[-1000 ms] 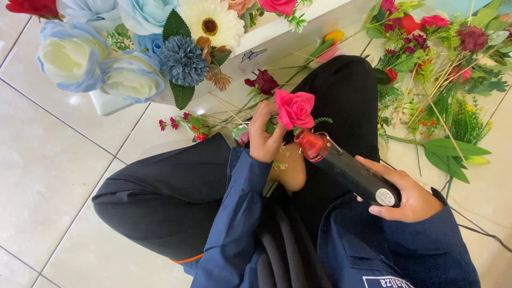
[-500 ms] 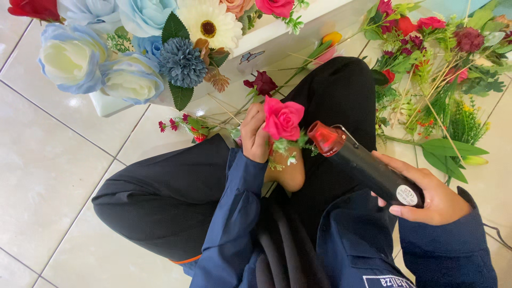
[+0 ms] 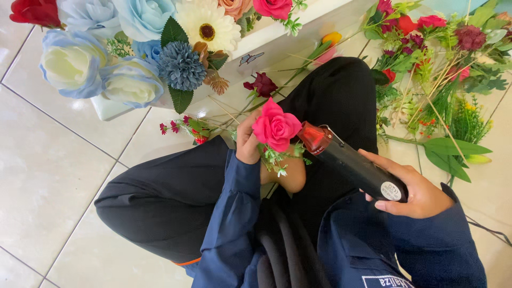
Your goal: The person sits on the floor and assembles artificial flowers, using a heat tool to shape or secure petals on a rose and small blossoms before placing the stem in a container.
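Seated cross-legged on the pale tiled floor [image 3: 48,176], black trousers, navy sleeves.

My left hand [image 3: 249,140], centre of frame: fingers curled closed around the stem just under the pink artificial rose [image 3: 276,128]. The bloom sits right above and to the right of my fingertips, touching them; its small green-and-white sprigs hang below, against my bare foot.

My right hand [image 3: 413,189], lower right of frame: fingers wrapped tight round the rear of the black glue gun with a red translucent front [image 3: 349,162]. The gun slants up and left; its red front lies just beside the rose's right side. Contact between the two: cannot tell.

Upper left of frame: white box arrangement [image 3: 112,109] packed with blue-and-white fabric roses, a white daisy, a blue pompom bloom, a red rose at the corner.

Upper right of frame: loose pile of artificial stems [image 3: 442,69] on the floor, with red and maroon blossoms and green leaves.

A dark maroon flower [image 3: 262,84] lies above my left hand, apart from it.
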